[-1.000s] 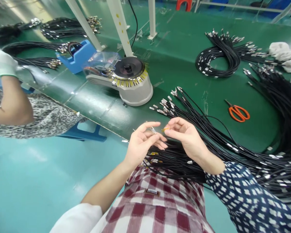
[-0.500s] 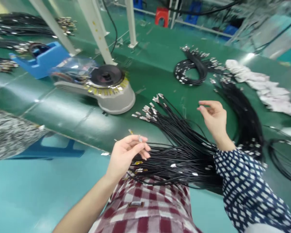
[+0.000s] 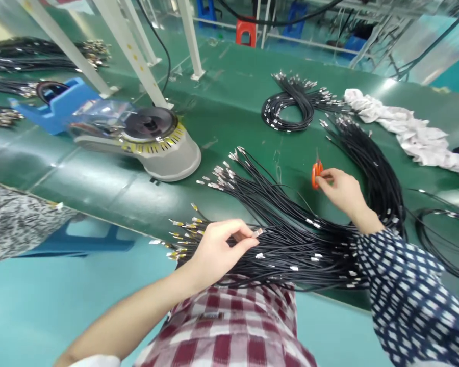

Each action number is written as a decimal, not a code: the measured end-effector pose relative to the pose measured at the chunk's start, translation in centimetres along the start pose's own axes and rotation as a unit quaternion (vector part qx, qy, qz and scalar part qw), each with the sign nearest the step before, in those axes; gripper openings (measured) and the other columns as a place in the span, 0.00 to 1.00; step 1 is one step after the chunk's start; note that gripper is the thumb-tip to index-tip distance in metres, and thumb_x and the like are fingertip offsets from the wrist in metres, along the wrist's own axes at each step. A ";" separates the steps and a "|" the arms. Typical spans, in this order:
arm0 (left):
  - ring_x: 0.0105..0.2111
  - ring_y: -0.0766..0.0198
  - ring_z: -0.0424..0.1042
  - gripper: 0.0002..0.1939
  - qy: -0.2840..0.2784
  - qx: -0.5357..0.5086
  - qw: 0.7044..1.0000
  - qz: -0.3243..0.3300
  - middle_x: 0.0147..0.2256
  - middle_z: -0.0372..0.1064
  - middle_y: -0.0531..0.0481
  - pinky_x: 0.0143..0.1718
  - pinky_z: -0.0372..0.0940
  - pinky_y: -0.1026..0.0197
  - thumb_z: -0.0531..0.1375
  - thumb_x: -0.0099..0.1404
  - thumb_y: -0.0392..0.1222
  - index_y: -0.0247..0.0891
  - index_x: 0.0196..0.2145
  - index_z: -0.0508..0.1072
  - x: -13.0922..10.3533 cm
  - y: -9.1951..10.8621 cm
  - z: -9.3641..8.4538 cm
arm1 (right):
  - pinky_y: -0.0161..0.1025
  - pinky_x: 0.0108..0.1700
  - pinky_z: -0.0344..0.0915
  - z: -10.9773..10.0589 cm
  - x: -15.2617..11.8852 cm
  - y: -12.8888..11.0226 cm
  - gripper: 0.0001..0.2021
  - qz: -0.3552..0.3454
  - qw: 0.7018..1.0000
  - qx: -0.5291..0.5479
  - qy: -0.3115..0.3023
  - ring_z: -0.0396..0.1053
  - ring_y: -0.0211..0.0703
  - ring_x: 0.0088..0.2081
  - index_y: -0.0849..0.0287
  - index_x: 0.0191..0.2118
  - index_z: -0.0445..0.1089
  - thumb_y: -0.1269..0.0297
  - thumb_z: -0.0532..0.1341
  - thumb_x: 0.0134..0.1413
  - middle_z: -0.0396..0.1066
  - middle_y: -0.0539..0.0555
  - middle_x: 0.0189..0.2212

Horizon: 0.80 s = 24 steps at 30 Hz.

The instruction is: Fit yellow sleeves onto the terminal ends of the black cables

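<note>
My left hand (image 3: 219, 250) pinches the metal-tipped end of a thin black cable (image 3: 257, 233) over the big bundle of black cables (image 3: 286, 239) lying across the table's near edge. My right hand (image 3: 342, 191) reaches out over the green table (image 3: 237, 117) and closes on the orange-handled scissors (image 3: 316, 173), whose handles show beside my fingers. Loose silver connector ends (image 3: 224, 173) fan out at the bundle's far left.
A grey tape dispenser with a black reel (image 3: 153, 140) stands at the left, a blue tape holder (image 3: 57, 104) behind it. A coiled cable bunch (image 3: 290, 104) and white cloth (image 3: 409, 132) lie at the back right. Another person's patterned sleeve (image 3: 15, 221) is at the left edge.
My right hand moved away from the left and out to the scissors, taking hold of them. My left hand dropped onto the bundle with the cable end. The view swung right.
</note>
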<state>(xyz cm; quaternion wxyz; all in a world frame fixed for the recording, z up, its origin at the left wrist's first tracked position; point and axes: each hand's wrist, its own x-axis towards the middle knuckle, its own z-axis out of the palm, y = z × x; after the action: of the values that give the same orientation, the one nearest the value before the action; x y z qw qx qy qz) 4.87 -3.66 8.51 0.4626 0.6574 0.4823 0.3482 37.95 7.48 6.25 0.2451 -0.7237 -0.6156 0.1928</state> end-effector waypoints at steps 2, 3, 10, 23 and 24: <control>0.26 0.65 0.69 0.08 -0.009 0.044 0.998 0.047 0.25 0.72 0.52 0.29 0.63 0.64 0.63 0.64 0.38 0.37 0.27 0.73 0.1 -0.2 0.7 | 0.45 0.44 0.65 -0.4 -2.3 -1.2 0.12 0.009 0.976 0.212 -0.047 0.72 0.49 0.38 0.59 0.36 0.72 0.55 0.63 0.51 0.76 0.60 0.36; 0.25 0.66 0.68 0.08 -0.010 0.065 0.995 0.078 0.25 0.71 0.52 0.30 0.62 0.64 0.62 0.64 0.38 0.37 0.27 0.73 0.2 -0.3 1.0 | 0.45 0.43 0.66 -0.5 -3.6 -1.7 0.13 0.009 0.966 0.252 -0.057 0.72 0.48 0.38 0.58 0.35 0.72 0.52 0.61 0.52 0.76 0.59 0.36; 0.25 0.66 0.68 0.10 0.004 0.179 0.956 0.232 0.25 0.71 0.52 0.31 0.61 0.62 0.58 0.69 0.38 0.37 0.29 0.71 0.5 -1.3 2.3 | 0.43 0.27 0.62 0.8 -11.4 -4.2 0.11 0.111 0.845 0.504 -0.137 0.61 0.43 0.24 0.53 0.24 0.63 0.53 0.58 0.48 0.64 0.53 0.26; 0.28 0.65 0.71 0.07 -0.001 0.166 0.953 0.254 0.27 0.74 0.51 0.33 0.63 0.61 0.58 0.68 0.36 0.38 0.32 0.73 0.1 -1.3 1.7 | 0.40 0.28 0.65 2.2 -13.9 -5.9 0.21 0.130 0.756 0.569 -0.296 0.64 0.38 0.21 0.56 0.27 0.66 0.45 0.71 0.40 0.75 0.54 0.28; 0.28 0.65 0.71 0.06 0.000 0.163 0.952 0.258 0.28 0.74 0.50 0.33 0.63 0.61 0.58 0.68 0.36 0.38 0.32 0.73 0.1 -1.4 1.6 | 0.41 0.29 0.65 2.0 -13.9 -5.8 0.19 0.126 0.769 0.557 -0.287 0.65 0.39 0.21 0.55 0.28 0.67 0.47 0.71 0.41 0.76 0.54 0.29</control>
<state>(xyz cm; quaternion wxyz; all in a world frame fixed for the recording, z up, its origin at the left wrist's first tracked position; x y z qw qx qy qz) 5.95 -3.86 6.70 0.2436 0.8257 0.3464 0.3725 29.81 -5.30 7.77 0.3906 -0.4417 -0.3450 0.7302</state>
